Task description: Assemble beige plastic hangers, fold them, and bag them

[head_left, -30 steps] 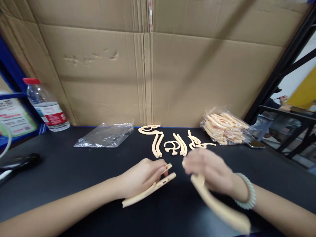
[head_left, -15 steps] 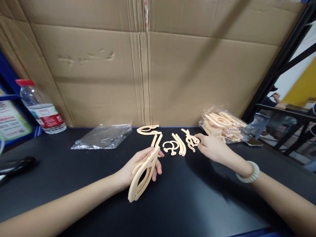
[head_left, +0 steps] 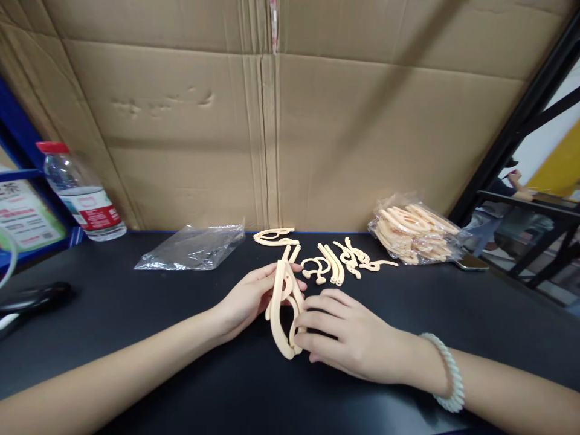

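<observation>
My left hand (head_left: 247, 301) holds a cream plastic hanger body (head_left: 281, 308) upright on its edge at the middle of the black table (head_left: 136, 338). My right hand (head_left: 348, 338), with a pale bead bracelet at the wrist, grips the same piece from the right, fingers curled on its rim. Just behind lie several loose cream parts (head_left: 326, 263): curved arms, a small hook ring and wavy strips. A clear bag of more cream parts (head_left: 414, 235) rests at the back right.
An empty clear plastic bag (head_left: 193, 248) lies at the back left. A water bottle (head_left: 79, 193) with a red cap stands further left. A dark object (head_left: 31, 299) sits at the left edge. A cardboard wall (head_left: 290, 121) closes the back. A phone (head_left: 471, 263) lies beside the parts bag.
My right hand came back from the loose parts at the back and closed on the hanger body. My left hand turned the piece more upright.
</observation>
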`<state>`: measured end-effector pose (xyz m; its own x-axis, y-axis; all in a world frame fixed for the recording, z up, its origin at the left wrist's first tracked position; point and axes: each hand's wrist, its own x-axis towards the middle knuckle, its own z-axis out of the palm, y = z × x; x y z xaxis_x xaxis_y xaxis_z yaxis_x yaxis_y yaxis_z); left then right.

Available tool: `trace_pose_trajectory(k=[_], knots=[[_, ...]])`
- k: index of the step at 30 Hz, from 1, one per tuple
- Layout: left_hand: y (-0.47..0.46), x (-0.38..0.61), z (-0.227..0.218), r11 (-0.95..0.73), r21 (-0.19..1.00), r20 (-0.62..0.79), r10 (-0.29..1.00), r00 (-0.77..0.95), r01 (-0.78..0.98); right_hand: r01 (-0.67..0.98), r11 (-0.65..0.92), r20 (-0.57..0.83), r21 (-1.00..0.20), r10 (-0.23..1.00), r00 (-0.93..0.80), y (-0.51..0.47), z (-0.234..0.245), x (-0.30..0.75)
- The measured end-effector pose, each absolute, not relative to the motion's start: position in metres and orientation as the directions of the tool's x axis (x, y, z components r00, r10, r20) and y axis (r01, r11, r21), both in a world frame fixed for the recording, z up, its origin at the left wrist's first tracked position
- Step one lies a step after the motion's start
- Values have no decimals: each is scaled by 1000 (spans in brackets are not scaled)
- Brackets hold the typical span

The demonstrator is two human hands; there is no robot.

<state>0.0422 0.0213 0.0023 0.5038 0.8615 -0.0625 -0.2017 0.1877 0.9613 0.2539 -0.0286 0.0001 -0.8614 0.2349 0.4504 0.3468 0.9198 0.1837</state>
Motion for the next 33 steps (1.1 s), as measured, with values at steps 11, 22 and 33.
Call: trace_pose_trajectory(k=[11, 22, 33], knots=[[13, 45, -5, -88, 995, 42, 773, 633, 42, 445, 858, 534, 256, 258, -805, -23, -15, 256], [11, 46, -7, -147, 985, 75, 831, 551, 86, 634, 748, 425, 197, 518, -743, -22, -15, 259], [13, 47, -5, 1, 1000, 8, 880, 475, -18, 531, 762, 546, 371, 284, -788, -24, -6, 261]])
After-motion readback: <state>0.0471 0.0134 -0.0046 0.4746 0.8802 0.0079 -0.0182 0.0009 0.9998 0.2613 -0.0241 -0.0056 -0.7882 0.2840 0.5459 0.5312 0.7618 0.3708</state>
